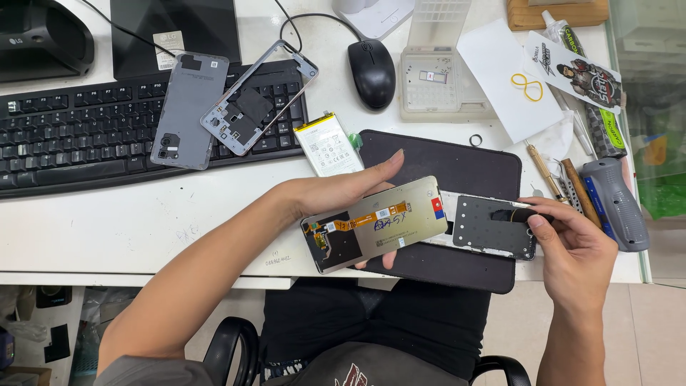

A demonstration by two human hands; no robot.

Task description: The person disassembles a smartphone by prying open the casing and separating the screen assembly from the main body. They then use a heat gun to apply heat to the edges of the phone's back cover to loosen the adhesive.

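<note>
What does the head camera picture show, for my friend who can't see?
A left hand holds a phone screen back side up, above a dark mat, while the right hand touches a phone frame. A keyboard lies nearby.

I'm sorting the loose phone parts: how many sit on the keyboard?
2. A grey back cover lies on the keyboard at its middle, and a phone frame leans across the keyboard's right end, overlapping the cover's edge. Nothing else shows there.
</note>
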